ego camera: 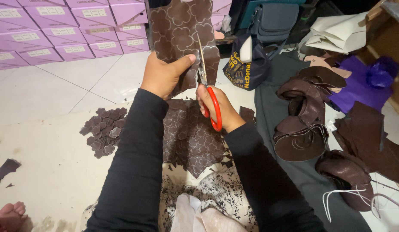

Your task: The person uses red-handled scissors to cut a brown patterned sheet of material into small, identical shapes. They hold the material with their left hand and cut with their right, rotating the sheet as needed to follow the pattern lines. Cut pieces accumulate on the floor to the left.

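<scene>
pale cloth littered with dark specks lies nearest, then a flat brown leather sheet stamped with flower outlines, and beside it a pile of cut flower shapes. above, the right hand is closed through red-handled scissors, steel blades biting into a raised patterned brown sheet pinched tight by the left hand. curled glossy brown leather pieces lie right; lilac boxes stack beyond.
</scene>
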